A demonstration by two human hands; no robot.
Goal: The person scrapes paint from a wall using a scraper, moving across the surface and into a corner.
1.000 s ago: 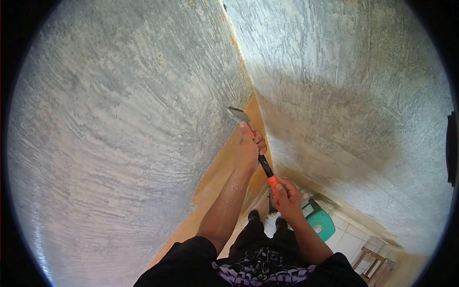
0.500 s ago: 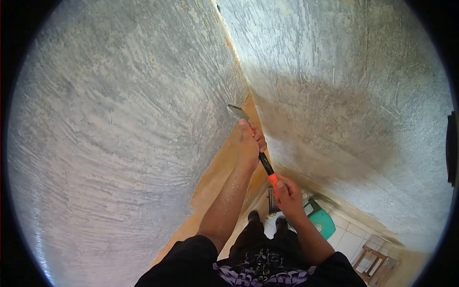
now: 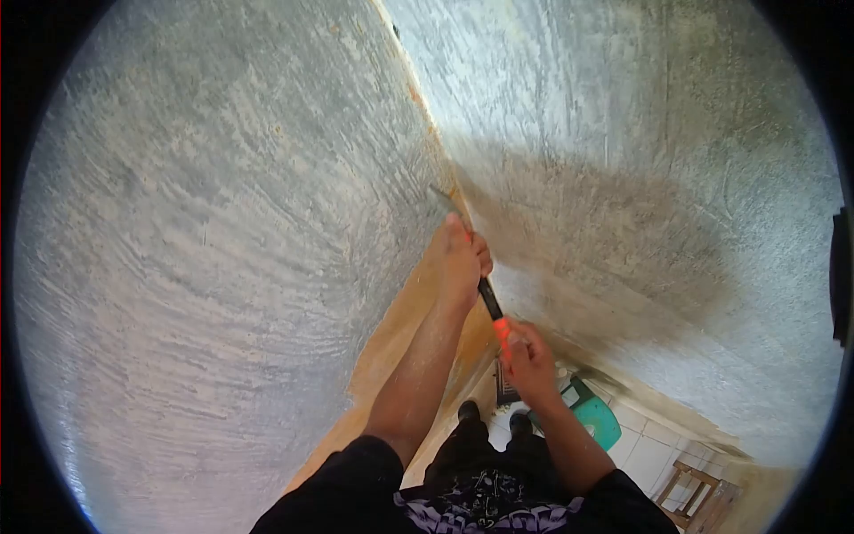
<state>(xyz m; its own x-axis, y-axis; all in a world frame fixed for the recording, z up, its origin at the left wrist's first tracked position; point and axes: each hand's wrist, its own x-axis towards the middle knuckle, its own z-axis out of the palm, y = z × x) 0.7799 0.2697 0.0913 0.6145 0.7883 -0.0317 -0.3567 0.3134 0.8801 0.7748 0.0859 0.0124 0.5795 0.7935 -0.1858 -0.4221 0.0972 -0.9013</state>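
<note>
Both hands are closed on a long-handled scraper [image 3: 490,301] with a black and orange handle. My left hand [image 3: 463,265] wraps the upper handle, just below the metal blade, with the thumb laid along it. Lower down, my right hand [image 3: 529,360] grips the orange end of the handle. The blade is at the left wall [image 3: 222,231], close to the corner, and looks slightly blurred. This wall is rough, scraped grey, with a strip of tan paint [image 3: 400,343] along the corner below the blade.
The right wall [image 3: 623,205] meets the left one in a corner and carries a broad shadow. Below, a green plastic stool [image 3: 598,422] stands on white floor tiles [image 3: 642,449] beside my feet. A wooden stool [image 3: 685,491] is at the lower right. A dark grate-like item [image 3: 505,384] lies near the corner.
The scraper blade has turned and now shows more edge-on, at the same stretch of wall near the corner. Both hands keep their grip. The view has shifted slightly.
</note>
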